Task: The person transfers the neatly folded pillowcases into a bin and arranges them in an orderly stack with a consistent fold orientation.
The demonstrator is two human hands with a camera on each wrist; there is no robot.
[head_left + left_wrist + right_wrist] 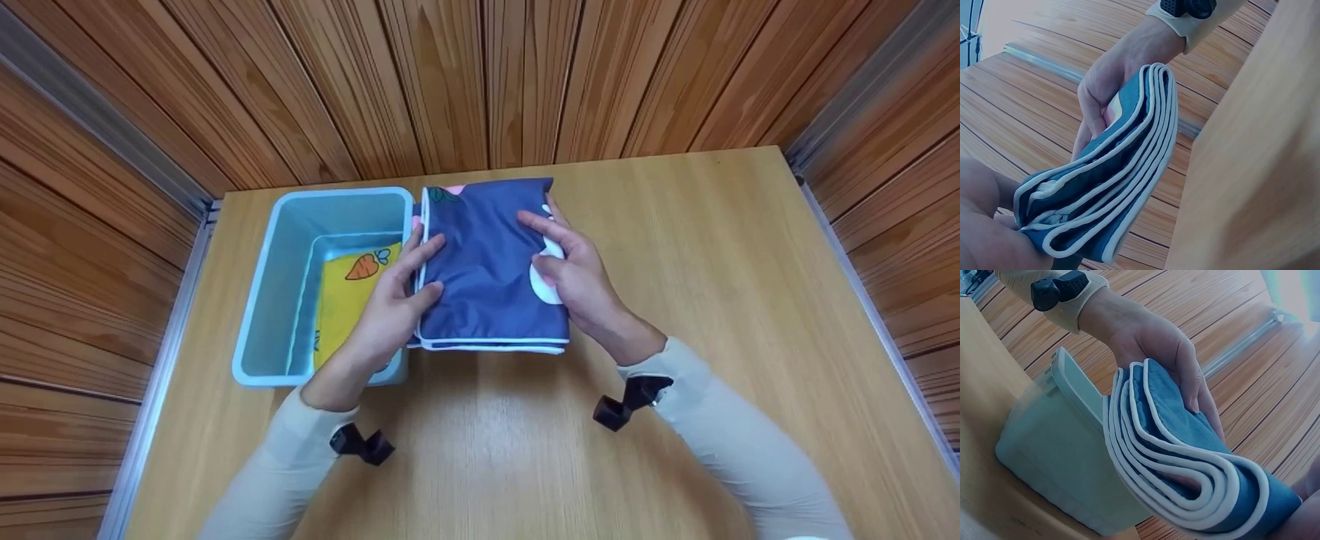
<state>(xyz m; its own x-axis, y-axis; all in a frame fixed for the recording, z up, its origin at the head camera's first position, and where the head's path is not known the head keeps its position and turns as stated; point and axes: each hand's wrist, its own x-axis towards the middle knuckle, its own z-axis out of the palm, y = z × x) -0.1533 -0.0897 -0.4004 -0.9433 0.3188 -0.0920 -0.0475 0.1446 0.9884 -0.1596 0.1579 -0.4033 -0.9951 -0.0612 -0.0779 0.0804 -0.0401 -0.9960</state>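
A folded navy cloth [487, 255] with white piped edges and a white printed patch is held up between both hands. My left hand [394, 300] grips its left side, thumb and fingers on the top face near the edge. On the right side my right hand [585, 281] holds it, thumb by the white patch and index finger stretched over the top. In the left wrist view, the cloth [1140, 152] shows several stacked layers and bows downward in the middle. From the right wrist view, the cloth's layers [1185, 450] curl round at the right hand's end.
A light blue plastic bin [255, 300] stands at the left, close to the left hand. Inside it lies a yellow cloth [341, 300] with a carrot print. Wood-patterned walls [450, 82] border the wooden table [712, 300] at the back and sides.
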